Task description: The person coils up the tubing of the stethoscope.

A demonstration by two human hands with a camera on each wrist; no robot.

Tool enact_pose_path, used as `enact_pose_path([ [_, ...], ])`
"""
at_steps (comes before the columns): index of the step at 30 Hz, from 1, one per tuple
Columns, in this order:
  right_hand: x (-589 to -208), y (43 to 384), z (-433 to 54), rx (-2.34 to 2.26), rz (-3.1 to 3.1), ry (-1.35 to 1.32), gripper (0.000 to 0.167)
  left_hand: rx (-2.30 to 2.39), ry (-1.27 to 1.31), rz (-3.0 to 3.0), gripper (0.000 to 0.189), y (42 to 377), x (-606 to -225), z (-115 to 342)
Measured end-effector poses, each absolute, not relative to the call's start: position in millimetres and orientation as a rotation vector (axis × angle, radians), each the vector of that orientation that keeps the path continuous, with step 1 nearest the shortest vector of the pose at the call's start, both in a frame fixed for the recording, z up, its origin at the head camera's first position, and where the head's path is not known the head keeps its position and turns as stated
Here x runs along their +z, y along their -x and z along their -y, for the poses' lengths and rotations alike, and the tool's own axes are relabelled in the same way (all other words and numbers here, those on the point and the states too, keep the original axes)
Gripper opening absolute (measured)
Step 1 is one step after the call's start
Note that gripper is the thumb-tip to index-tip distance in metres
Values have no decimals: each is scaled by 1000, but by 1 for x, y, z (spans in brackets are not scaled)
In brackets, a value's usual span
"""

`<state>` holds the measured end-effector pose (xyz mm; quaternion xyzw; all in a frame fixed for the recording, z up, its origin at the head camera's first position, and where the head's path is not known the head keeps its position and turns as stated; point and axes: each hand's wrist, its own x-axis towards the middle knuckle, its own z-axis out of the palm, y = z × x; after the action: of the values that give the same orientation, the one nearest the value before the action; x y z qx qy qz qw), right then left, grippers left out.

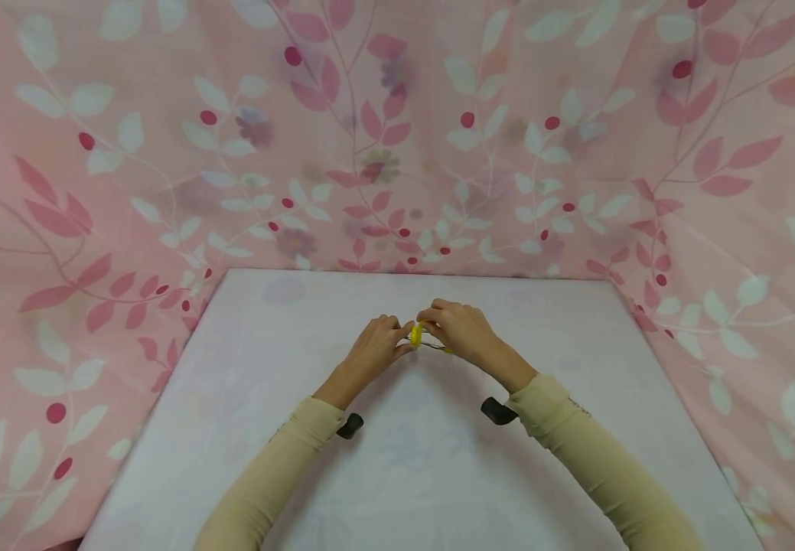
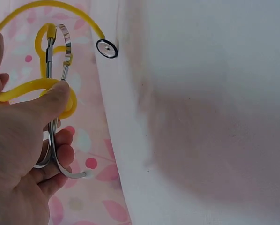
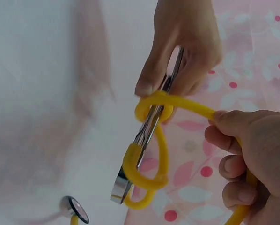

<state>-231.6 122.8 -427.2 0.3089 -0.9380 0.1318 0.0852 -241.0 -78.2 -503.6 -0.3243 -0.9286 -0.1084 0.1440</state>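
Note:
A stethoscope with yellow tubing (image 1: 416, 335) and metal ear tubes (image 2: 49, 58) is held up between both hands, above the table. My left hand (image 1: 372, 348) grips the metal ear tubes, its thumb pressing where the yellow tubing is wound round them. With curled fingers, my right hand (image 3: 266, 154) pinches a stretch of the tubing that runs out from the wound part. The round chest piece (image 2: 107, 48) hangs free at the tubing's end, apart from both hands. In the head view, the fingers hide much of the stethoscope.
A white table (image 1: 397, 474) lies beneath the hands. Pink curtains with a leaf pattern (image 1: 383, 138) stand behind it and along both sides. Dark wrist-worn devices (image 1: 498, 411) stick out below the sleeves.

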Motion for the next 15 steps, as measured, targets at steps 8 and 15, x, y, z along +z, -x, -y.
enact_pose_path([
  [8, -430, 253, -134, 584, 2776, -938, 19, -428, 991, 2662, 51, 231, -494, 78],
  [15, -438, 267, -154, 875, 2747, -961, 18, -502, 1054, 2596, 53, 227, -485, 78],
])
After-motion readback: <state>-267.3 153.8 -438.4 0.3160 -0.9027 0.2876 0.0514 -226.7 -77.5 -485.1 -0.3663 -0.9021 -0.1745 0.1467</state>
